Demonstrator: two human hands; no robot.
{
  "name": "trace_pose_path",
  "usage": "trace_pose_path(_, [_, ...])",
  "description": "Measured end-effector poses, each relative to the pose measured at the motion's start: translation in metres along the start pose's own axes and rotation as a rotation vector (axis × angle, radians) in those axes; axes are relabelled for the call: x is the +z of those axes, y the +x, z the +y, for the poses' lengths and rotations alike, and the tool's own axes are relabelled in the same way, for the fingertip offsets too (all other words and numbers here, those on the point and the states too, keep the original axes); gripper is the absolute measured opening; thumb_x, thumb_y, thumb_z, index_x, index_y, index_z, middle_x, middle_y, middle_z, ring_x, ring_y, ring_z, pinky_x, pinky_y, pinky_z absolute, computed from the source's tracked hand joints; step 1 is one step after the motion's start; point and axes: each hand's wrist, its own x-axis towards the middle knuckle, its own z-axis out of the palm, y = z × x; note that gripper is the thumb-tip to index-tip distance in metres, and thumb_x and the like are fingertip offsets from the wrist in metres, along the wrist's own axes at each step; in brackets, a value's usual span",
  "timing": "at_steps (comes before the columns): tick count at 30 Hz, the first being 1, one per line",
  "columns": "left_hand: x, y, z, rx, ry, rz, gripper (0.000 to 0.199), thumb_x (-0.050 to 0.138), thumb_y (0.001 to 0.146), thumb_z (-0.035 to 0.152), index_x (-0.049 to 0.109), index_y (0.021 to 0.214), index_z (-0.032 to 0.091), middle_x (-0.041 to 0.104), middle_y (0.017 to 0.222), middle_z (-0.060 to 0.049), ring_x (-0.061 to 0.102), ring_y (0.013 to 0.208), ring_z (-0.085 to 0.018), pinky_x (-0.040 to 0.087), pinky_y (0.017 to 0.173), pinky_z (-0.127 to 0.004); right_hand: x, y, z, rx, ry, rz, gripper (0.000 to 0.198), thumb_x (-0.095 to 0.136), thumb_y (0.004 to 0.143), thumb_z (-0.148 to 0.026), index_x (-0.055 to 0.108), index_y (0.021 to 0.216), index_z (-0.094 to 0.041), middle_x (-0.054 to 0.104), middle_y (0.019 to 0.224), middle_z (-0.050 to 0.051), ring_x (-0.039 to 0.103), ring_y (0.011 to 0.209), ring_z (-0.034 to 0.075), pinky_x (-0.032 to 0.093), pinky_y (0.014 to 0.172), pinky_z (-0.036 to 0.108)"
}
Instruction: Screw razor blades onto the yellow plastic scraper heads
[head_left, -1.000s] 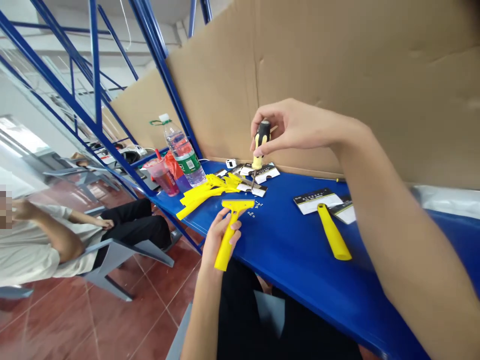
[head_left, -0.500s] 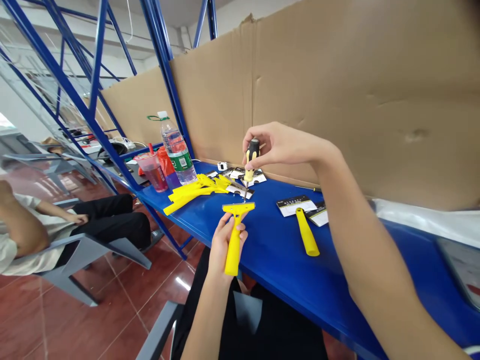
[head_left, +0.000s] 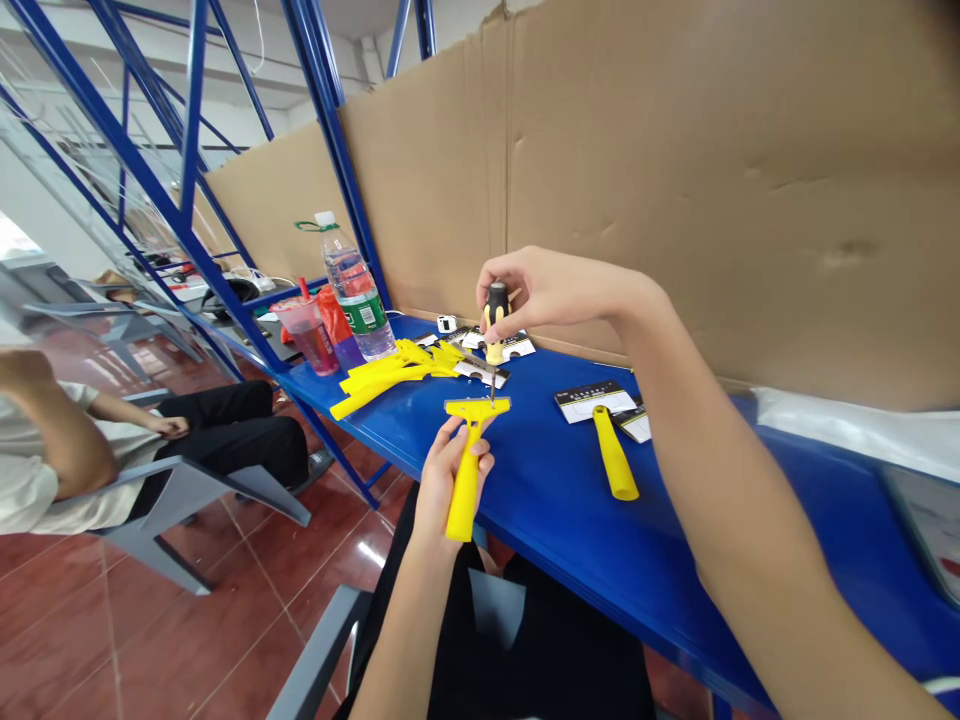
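Note:
My left hand (head_left: 442, 475) is closed around a yellow scraper (head_left: 465, 490), its wide head pointing away from me above the table's front edge. In my right hand (head_left: 517, 290) is a screwdriver (head_left: 495, 325) with a black and pale yellow handle, held upright from above. The screwdriver's tip meets the right part of the scraper head; a screw there is too small to make out. Past the scraper lies a pile of yellow scraper parts (head_left: 390, 375). A separate yellow handle (head_left: 615, 455) rests to the right, partly on black and white packets (head_left: 592, 402).
A water bottle (head_left: 360, 300) and a cup with a red straw (head_left: 309, 335) stand at the left end of the blue table (head_left: 540, 480). Cardboard (head_left: 637, 180) walls the back. A seated person (head_left: 187, 430) is on the left.
The screwdriver has shifted slightly left relative to my arm and its tip now sits at the right side of the scraper head, instead of above its middle. The view has tilted a little.

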Motion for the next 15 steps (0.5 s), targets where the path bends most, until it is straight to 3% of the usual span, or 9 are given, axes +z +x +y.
trace_pose_path(6, [-0.0027,-0.0003,-0.0002,0.005,0.033,-0.033,0.043,0.082,0.094,0.014,0.054,0.126,0.022,0.072,0.134,-0.014,0.059,0.071,-0.006,0.053,0.065,-0.018,0.0033,0.0025,0.0017,0.018,0.021,-0.015,0.046,0.102,0.077,-0.047,0.072,0.101,-0.023,0.080,0.096,0.005,0.073,0.086,0.022,0.055,0.072,0.035])
trace_pose_path(15, [-0.0006,-0.0015,0.0003,-0.006,0.037,-0.021,0.042,0.081,0.096,0.015,0.055,0.128,0.023,0.070,0.137,-0.016,0.059,0.072,-0.006,0.053,0.064,-0.018,0.0023,0.0025,0.0035,0.023,-0.011,-0.021,0.045,0.100,0.079,-0.050,0.072,0.102,-0.024,0.080,0.096,0.005,0.073,0.084,0.023,0.055,0.069,0.035])
